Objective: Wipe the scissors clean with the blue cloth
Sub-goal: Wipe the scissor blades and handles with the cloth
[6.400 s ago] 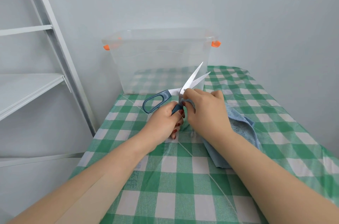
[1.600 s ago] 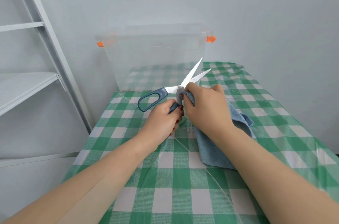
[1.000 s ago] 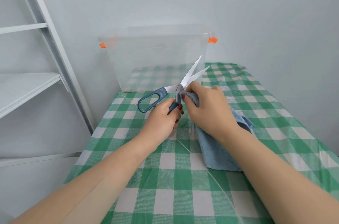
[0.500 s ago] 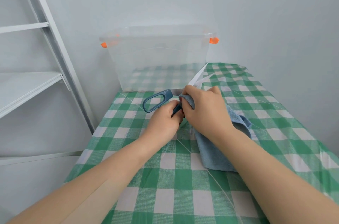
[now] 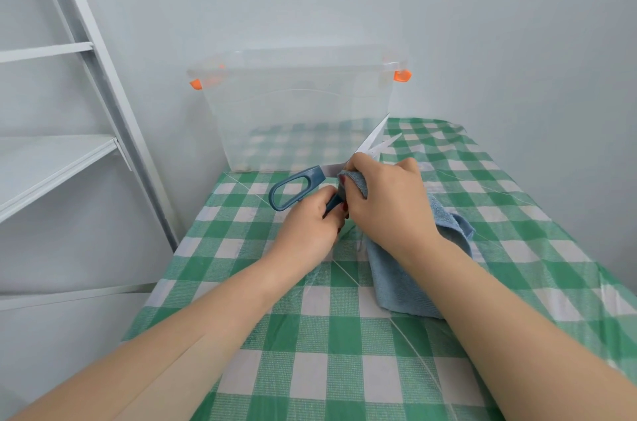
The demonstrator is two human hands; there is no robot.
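Scissors (image 5: pixel 312 184) gripped by left hand (image 5: pixel 308 231) — right hand (image 5: pixel 389 205) pinches blue cloth (image 5: pixel 406 279) round the open blades.

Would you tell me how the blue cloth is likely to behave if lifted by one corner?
Probably floppy: the blue cloth drapes and folds below the right hand. Likely light, since a pinch bunches it against the scissors. Its nubby surface suggests little slipping.

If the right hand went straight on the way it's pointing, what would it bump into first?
Probably the clear storage box just beyond the scissors it wipes with the blue cloth; depth is unclear.
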